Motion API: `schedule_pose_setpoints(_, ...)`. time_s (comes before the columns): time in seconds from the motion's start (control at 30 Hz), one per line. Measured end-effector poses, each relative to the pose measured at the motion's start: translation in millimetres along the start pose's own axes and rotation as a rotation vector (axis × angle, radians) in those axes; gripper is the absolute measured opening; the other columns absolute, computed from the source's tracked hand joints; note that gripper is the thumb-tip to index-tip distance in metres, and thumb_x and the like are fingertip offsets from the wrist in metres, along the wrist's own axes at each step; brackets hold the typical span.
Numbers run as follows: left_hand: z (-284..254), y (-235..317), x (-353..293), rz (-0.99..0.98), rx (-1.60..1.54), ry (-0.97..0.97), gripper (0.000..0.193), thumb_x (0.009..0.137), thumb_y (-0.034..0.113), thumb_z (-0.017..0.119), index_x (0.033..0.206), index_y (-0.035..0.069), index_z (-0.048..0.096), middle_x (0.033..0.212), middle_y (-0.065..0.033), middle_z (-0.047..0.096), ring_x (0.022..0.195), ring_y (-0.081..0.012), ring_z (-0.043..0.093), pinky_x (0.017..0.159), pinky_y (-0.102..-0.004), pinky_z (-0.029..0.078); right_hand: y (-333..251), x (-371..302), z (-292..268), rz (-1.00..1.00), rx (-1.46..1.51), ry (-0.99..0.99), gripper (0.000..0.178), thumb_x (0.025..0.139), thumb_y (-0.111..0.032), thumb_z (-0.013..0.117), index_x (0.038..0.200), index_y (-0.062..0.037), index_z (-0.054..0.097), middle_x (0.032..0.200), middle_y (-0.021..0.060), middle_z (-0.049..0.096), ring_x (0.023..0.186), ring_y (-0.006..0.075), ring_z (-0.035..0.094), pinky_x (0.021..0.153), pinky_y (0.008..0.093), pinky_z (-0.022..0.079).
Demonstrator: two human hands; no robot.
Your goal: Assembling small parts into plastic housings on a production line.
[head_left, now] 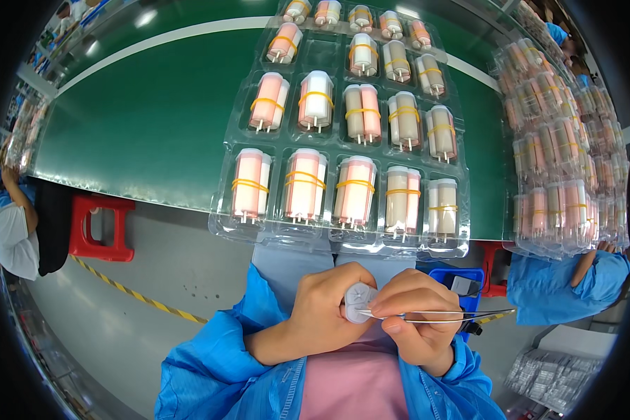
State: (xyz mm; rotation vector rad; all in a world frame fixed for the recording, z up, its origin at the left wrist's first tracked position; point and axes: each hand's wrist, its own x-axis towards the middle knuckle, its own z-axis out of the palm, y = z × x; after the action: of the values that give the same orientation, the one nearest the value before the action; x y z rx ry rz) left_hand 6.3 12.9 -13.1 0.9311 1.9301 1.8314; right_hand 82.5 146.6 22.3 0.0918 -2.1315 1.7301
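Held in front of my body, my left hand is closed around a small grey plastic part with a rounded, lobed end face turned up. My right hand pinches a pair of metal tweezers; their tips touch or nearly touch the face of the grey part. The tweezers' joined end points to the right. Above my hands, a clear plastic blister tray rests on the green table, its near edge overhanging. In its pockets sit bundles of pink, white and grey cylinders with yellow rubber bands and white pins.
Stacked trays of similar bundles stand on the right of the green table. Below the table are a red stool and a blue bin. Co-workers sit at both sides, one in a blue sleeve. A white box lies lower right.
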Motion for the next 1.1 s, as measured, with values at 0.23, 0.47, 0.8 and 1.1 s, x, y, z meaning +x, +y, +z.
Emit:
schedule_pose_setpoints(0.23, 1.0, -1.5, -0.5, 0.013, 0.022, 0.017, 0.023, 0.063, 0.005, 0.075, 0.078, 0.005, 0.058, 0.068, -0.0078, 0.059, 0.056, -0.0249, 0.060, 0.048, -0.0309, 0.044, 0.3, 0.7, 0.7, -0.004, -0.011, -0.003, 0.013, 0.073, -0.007, 0.073, 0.084, -0.0028, 0.067, 0.081, 0.0099, 0.066, 0.066, 0.0215, 0.061, 0.059, 0.0290, 0.046)
schedule_pose_setpoints(0.47, 0.9, -1.9, 1.0, 0.019, 0.055, 0.015, 0.022, 0.063, 0.005, 0.073, 0.077, 0.006, 0.057, 0.068, -0.0079, 0.059, 0.056, -0.0261, 0.060, 0.047, -0.0322, 0.044, 1.1, 1.7, 1.3, 0.010, -0.039, 0.002, 0.012, 0.071, -0.006, 0.073, 0.081, -0.0030, 0.067, 0.079, 0.0095, 0.066, 0.065, 0.0215, 0.061, 0.058, 0.0290, 0.046)
schedule_pose_setpoints(0.8, 2.3, -1.9, 0.8, 0.011, 0.072, 0.002, 0.021, 0.064, 0.007, 0.073, 0.076, 0.007, 0.056, 0.066, -0.0080, 0.059, 0.056, -0.0273, 0.060, 0.047, -0.0343, 0.044, 1.9, 0.5, 1.6, 0.033, -0.005, 0.038, 0.009, 0.071, -0.006, 0.073, 0.078, -0.0030, 0.067, 0.077, 0.0093, 0.066, 0.063, 0.0213, 0.060, 0.057, 0.0291, 0.046)
schedule_pose_setpoints(1.1, 0.1, -2.7, 1.0, 0.016, 0.138, -0.037, 0.022, 0.065, 0.008, 0.072, 0.078, 0.008, 0.054, 0.066, -0.0092, 0.060, 0.058, -0.0294, 0.061, 0.048, -0.0373, 0.045, -1.4, 6.2, -1.0, -0.046, -0.139, -0.056, 0.011, 0.069, -0.003, 0.072, 0.077, -0.0025, 0.065, 0.075, 0.0107, 0.064, 0.063, 0.0248, 0.059, 0.057, 0.0301, 0.045)
